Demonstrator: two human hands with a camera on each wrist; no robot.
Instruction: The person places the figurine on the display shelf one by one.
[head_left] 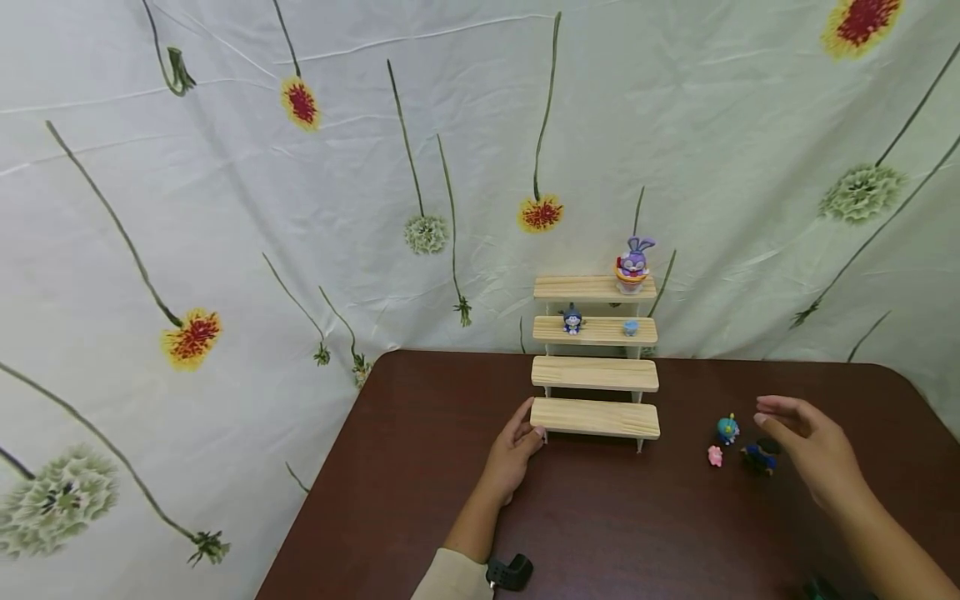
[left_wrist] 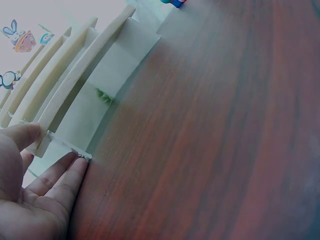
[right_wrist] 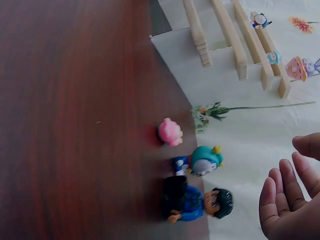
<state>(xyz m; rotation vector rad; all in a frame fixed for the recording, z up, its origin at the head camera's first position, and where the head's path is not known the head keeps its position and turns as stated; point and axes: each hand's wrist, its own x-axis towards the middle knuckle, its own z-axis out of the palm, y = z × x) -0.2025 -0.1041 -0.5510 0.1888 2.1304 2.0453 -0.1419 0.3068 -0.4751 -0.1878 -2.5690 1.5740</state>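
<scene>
Head view: right hand (head_left: pixel 817 457) empty, fingers relaxed; blue-clothed figurine (head_left: pixel 761 460) just to its left.
Left hand (head_left: pixel 513 454): touches stepped shelf (head_left: pixel 595 417) at left end; cannot tell whether pinching.

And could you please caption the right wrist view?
Right hand near three toys on a dark table, with a stepped shelf alongside.

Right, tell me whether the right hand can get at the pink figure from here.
Probably yes: the right hand looks empty and close by, and nothing covers the pink figure on the table. The dark-haired figure is between them, so the hand may need to reach over.
</scene>
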